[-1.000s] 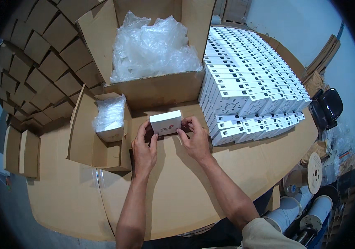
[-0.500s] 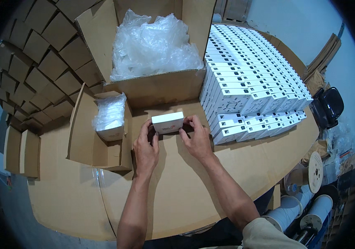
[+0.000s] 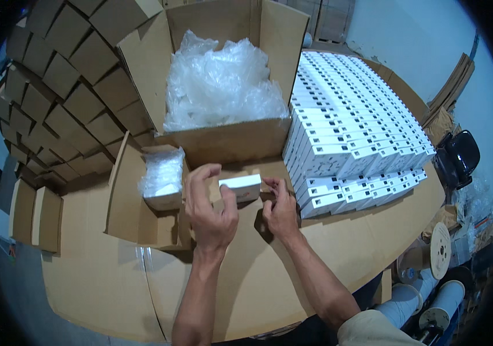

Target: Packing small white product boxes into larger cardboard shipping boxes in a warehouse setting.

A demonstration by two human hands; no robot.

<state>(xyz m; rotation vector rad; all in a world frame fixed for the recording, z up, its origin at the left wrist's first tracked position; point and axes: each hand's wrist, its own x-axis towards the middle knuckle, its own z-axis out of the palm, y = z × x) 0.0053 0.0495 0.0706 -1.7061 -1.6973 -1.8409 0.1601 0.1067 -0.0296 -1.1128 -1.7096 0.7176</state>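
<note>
A small white box point(image 3: 242, 188) stands on the cardboard-covered table between my hands. My left hand point(image 3: 209, 216) is raised by its left end, thumb and fingers spread, the thumb overlapping the box's front in the picture. Just off the right end is my right hand point(image 3: 281, 212), fingers bent and thumb apart, with nothing seen between them. Left of my hands, an open carton point(image 3: 124, 202) holds several items in clear plastic wrap point(image 3: 162, 173). Whether either hand lightly touches the white box, I cannot tell.
Behind stands a large carton point(image 3: 229, 138) full of crumpled clear plastic bags point(image 3: 223, 83). Stacked white boxes point(image 3: 339, 155) fill the table's right side. Brown cartons point(image 3: 79, 86) are piled at the far left. Cable spools point(image 3: 439, 248) and a black chair point(image 3: 460, 153) are at the right.
My left hand has let go of the white box, rising and spreading its fingers. My right hand has drawn slightly away from the right end. The whole view has shifted a little.
</note>
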